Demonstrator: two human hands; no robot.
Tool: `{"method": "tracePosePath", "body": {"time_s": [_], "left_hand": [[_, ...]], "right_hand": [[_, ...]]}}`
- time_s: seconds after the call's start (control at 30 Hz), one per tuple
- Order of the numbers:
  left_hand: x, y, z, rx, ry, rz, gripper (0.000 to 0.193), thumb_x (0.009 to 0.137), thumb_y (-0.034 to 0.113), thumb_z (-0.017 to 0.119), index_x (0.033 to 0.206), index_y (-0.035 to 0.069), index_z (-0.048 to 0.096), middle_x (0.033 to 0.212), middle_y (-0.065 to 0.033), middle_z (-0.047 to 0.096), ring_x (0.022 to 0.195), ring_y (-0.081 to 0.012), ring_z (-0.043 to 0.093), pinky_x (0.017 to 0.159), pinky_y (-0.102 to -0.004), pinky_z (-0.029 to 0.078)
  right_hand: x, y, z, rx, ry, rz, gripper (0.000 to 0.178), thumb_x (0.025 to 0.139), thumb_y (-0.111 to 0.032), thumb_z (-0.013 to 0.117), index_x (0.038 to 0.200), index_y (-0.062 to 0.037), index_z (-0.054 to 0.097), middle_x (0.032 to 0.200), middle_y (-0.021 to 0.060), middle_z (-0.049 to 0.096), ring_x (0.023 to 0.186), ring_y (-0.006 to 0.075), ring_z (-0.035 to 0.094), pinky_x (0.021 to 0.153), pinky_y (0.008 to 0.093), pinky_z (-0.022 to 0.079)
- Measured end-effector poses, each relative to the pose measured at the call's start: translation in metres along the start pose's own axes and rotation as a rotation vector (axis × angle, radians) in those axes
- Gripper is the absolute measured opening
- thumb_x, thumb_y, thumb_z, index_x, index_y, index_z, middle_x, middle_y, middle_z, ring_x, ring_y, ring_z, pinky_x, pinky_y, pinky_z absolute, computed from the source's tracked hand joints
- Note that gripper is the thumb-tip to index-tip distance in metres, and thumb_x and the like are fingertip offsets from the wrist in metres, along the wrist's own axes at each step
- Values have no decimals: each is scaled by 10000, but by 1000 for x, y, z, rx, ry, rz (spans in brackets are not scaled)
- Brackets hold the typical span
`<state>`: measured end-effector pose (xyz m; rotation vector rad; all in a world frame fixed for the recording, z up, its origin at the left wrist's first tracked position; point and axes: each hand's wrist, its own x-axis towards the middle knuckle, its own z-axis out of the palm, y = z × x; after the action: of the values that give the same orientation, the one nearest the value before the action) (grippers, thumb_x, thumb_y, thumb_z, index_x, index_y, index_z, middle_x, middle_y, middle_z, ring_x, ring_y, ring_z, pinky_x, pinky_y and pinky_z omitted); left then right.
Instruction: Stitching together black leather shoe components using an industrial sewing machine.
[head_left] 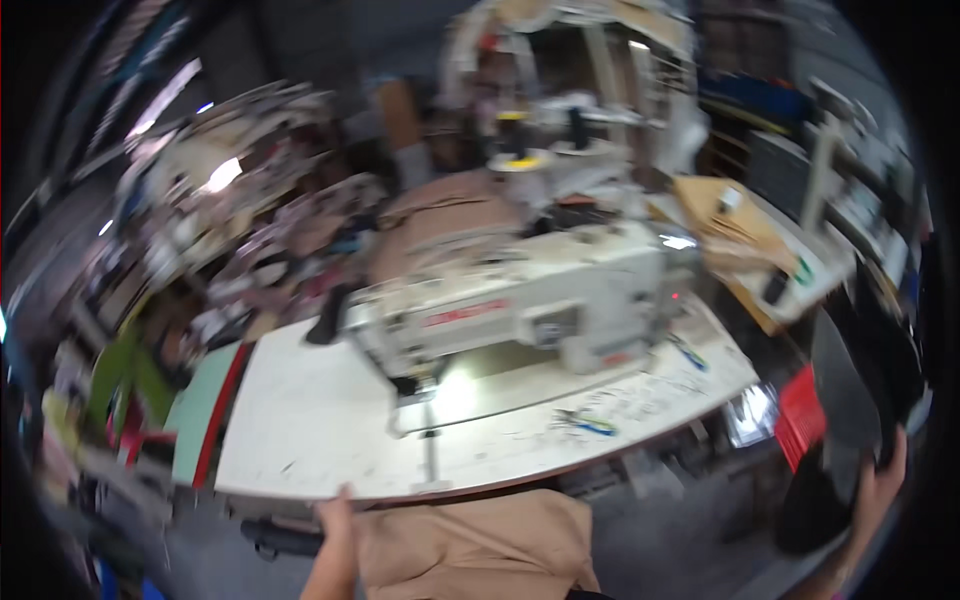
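Note:
At the front edge of the white sewing table (300, 420), my left hand (336, 520) touches the edge, its fingers blurred and mostly hidden. Just right of it, tan fabric (470, 540) lies across my lap. Far to the right, my right hand (880, 485) is closed on flat, curved dark grey and black pieces (845, 385); I cannot tell their material. A white sewing machine (510, 305) stands on the table, its lamp lit near the needle. Small snips with blue-green handles (590, 424) lie in front of it, and a second pair (688, 352) is at its right.
A red plastic basket (800, 415) stands beside the pieces at right. Behind the machine are brown fabric (450, 215) and thread cones (520, 155). Cloth heaps (270, 240) fill the back left. Tan pieces (730, 225) rest on another table at right. Motion blurs the picture.

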<state>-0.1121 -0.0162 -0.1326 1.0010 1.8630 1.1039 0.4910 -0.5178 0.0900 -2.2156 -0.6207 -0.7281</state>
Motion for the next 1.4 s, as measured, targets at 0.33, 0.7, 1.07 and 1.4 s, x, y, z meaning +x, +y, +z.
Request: {"method": "tracePosePath", "body": {"time_s": [0.33, 0.7, 1.07, 1.4], "left_hand": [[-176, 57, -14, -396, -1294, 517, 937, 781, 307, 744, 1456, 83, 134, 1423, -145, 302, 1297, -271, 334, 1032, -407, 343], [-44, 47, -126, -1127, -99, 147, 477, 901, 71, 518, 1350, 42, 361, 1266, -65, 492, 1090, -177, 517, 926, -315, 432], [15, 86, -207, -718, -267, 336, 726, 836, 258, 663, 1399, -12, 292, 1338, -136, 446, 1213, -238, 440, 1010, -348, 357], [1, 115, -189, -282, -210, 415, 1051, 688, 281, 803, 1419, -76, 137, 1422, -265, 318, 1310, -341, 351, 1031, -381, 352]], "right_hand": [[-67, -320, 38, 1197, -909, -122, 595, 588, -74, 716, 1139, 63, 538, 1063, 127, 631, 957, 193, 612, 858, 333, 462], [-205, -682, 158, 752, -995, -972, 513, 709, -415, 708, 910, 49, 619, 846, 214, 651, 813, 346, 637, 728, 396, 507], [-350, -618, 184, 1267, -1156, -1183, 379, 863, -156, 603, 1195, 16, 541, 1340, 239, 419, 1203, 379, 453, 1011, 387, 382], [-251, -610, 217, 1265, -732, -990, 82, 800, -66, 626, 874, -38, 648, 821, 132, 644, 769, 302, 612, 687, 374, 499]]}}
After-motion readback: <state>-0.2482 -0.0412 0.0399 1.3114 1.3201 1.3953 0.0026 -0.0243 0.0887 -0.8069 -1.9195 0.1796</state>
